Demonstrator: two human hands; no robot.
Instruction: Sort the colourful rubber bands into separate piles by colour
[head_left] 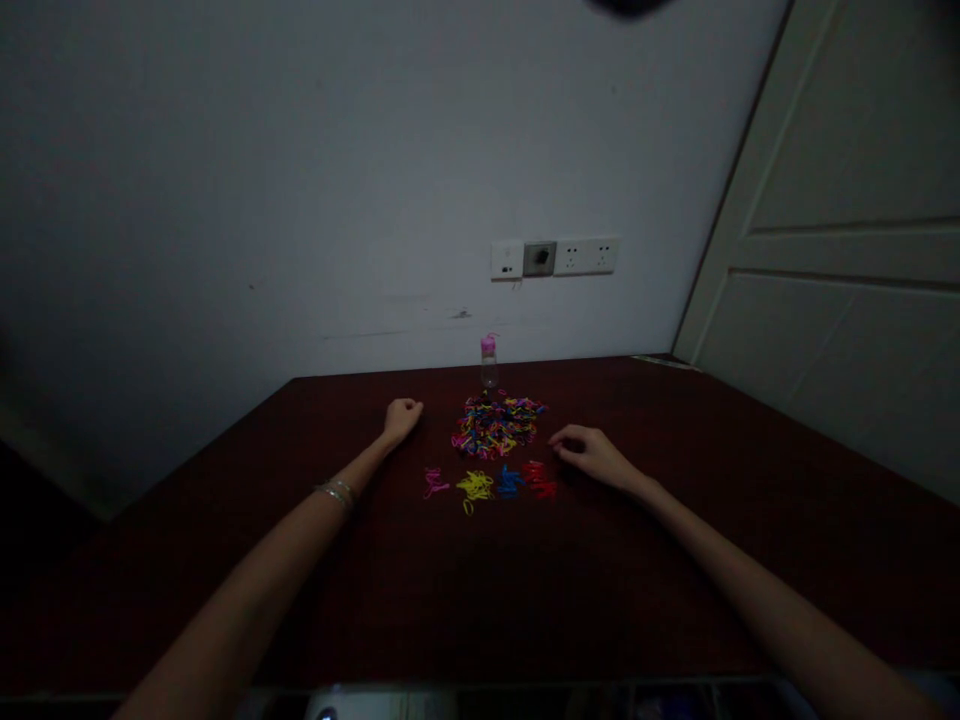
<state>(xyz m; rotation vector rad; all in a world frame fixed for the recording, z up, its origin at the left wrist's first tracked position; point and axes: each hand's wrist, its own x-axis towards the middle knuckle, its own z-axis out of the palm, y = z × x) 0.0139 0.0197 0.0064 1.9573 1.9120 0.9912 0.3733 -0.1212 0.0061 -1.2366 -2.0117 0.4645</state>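
A mixed pile of small colourful bands (495,427) lies on the dark red table. In front of it are four smaller groups: pink (434,483), yellow (475,486), blue (510,481) and red (539,480). My left hand (403,418) rests on the table left of the mixed pile, fingers curled into a loose fist with nothing visible in it. My right hand (589,452) is right of the pile, just beyond the red bands. Its thumb and forefinger are drawn together, and what they hold, if anything, is too small to tell.
Behind the mixed pile a clear bottle with a pink cap (489,362) stands near the wall. Sockets and switches (555,258) are set in the wall above. A pale panelled door (847,240) is on the right. The table (465,600) has its front edge near the bottom.
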